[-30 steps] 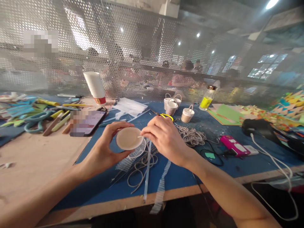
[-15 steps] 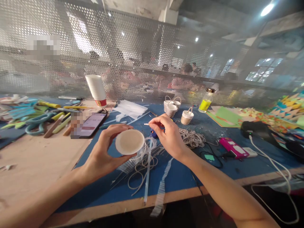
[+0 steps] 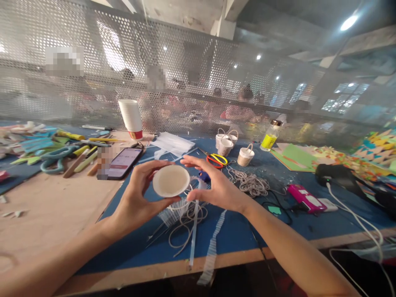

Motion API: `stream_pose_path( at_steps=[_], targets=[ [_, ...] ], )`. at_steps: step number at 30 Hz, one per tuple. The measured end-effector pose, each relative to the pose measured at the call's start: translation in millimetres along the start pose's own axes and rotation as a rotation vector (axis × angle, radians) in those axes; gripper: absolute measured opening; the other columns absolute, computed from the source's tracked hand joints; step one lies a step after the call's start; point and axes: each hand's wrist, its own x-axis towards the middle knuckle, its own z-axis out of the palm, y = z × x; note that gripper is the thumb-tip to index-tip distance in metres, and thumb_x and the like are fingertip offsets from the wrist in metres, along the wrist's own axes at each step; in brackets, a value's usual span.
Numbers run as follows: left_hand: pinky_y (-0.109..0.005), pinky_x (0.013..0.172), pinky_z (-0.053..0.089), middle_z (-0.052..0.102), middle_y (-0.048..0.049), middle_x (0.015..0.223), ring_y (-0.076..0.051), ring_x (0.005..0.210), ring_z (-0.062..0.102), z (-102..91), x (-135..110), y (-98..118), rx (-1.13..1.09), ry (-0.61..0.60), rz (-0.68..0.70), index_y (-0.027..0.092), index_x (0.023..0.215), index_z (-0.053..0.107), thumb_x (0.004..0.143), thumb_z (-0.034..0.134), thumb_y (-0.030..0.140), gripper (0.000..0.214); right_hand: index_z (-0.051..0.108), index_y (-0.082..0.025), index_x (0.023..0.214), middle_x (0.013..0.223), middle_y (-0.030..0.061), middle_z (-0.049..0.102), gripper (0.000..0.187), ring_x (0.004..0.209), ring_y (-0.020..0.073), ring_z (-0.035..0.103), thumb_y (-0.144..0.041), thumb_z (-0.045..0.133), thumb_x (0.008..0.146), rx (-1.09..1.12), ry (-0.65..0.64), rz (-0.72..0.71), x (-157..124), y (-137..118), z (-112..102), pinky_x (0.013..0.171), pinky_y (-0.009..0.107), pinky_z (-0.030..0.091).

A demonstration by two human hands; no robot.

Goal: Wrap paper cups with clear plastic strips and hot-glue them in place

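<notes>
Left hand (image 3: 134, 200) had it, fingers curled round the pale cup (image 3: 171, 181) above the desk (image 3: 133, 245), right hand (image 3: 222, 189) spread loose at its three o'clock, cord coil (image 3: 252, 184) lay beyond, phone (image 3: 123, 163) sat at ten.

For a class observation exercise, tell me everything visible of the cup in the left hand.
The cup looks like pale paper, with a round, lighter rim around a beige middle. It is tilted, apparently mouth toward the camera, above the blue tabletop. The left hand grips it, thumb below, fingers above; whether the right hand touches it is unclear.
</notes>
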Motion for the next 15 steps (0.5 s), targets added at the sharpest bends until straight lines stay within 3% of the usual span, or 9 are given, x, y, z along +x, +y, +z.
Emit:
stream_pose_path(
  at_steps=[3,10,15],
  targets=[
    [-0.059,0.112,0.049,0.057,-0.009,0.136,-0.036,0.13,0.057,0.9,-1,4,-0.061,-0.008,-0.065,0.032,0.133,0.049,0.073,0.085,0.02,0.071,0.037,-0.029,0.151,0.148,0.0092,0.053,0.086,0.139,0.0254,0.049,-0.039,0.083,0.079,-0.076,0.019,-0.042,-1,-3,9,0.12,0.046,0.04],
    [-0.063,0.111,0.048,0.059,-0.013,0.138,-0.038,0.132,0.056,-0.1,2,5,-0.088,-0.048,-0.054,0.031,0.136,0.049,0.071,0.088,0.026,0.076,0.043,-0.027,0.145,0.138,0.0105,0.059,0.07,0.131,0.0258,0.056,-0.03,0.078,0.085,-0.182,0.109,-0.111,-2,4,20,0.111,0.047,0.05],
    [-0.06,0.116,0.042,0.053,-0.0149,0.149,-0.037,0.141,0.048,-1.2,3,4,-0.089,-0.12,-0.064,0.029,0.142,0.043,0.072,0.089,0.027,0.084,0.042,-0.024,0.143,0.136,0.0116,0.06,0.061,0.13,0.0249,0.055,-0.031,0.072,0.091,-0.3,0.212,-0.157,-6,5,27,0.109,0.045,0.049]
  ],
)
